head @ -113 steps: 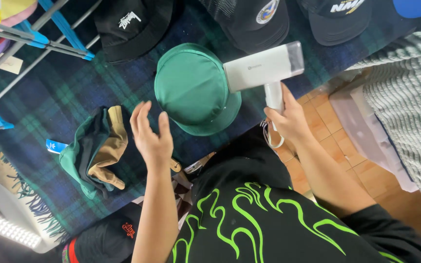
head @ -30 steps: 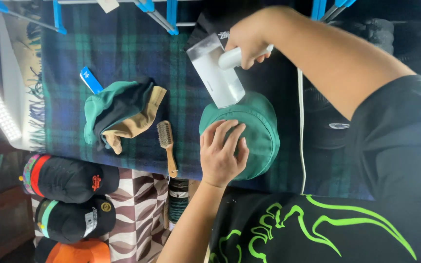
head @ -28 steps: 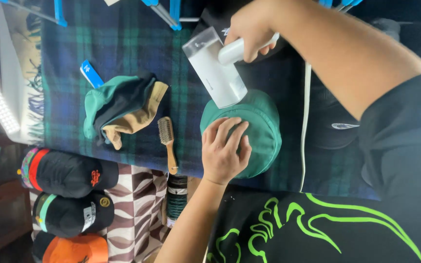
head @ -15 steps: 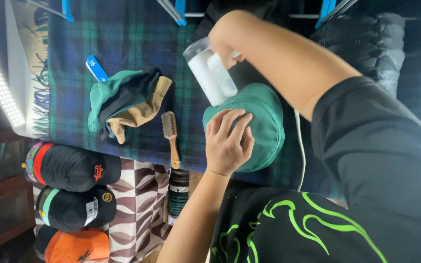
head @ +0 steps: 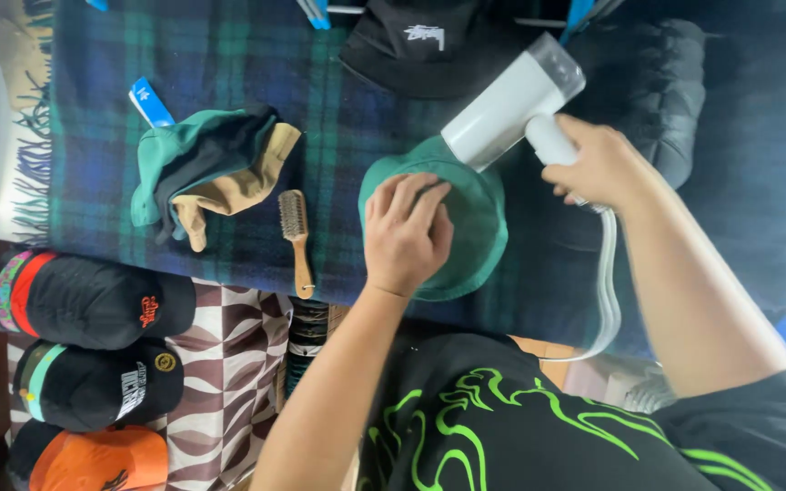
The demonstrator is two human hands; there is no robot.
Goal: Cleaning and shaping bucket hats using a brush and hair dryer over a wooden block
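A green bucket hat (head: 473,211) lies on a dark plaid blanket (head: 229,82). My left hand (head: 406,235) rests flat on its near left side, fingers spread over the crown. My right hand (head: 599,164) grips the handle of a white handheld garment steamer (head: 508,102), whose head points down-left at the far edge of the hat. A white cord (head: 606,293) runs from the handle back toward my body.
A wooden brush (head: 296,233) lies left of the hat. Further left sits a folded green, black and tan cap (head: 200,173) with a blue tag (head: 151,102). A black cap (head: 411,45) lies beyond. Stacked caps (head: 84,305) sit at lower left.
My right arm has swung from across the hat to its right side, turning the steamer so it points at the hat from the upper right. My left hand stays pressed on the hat.
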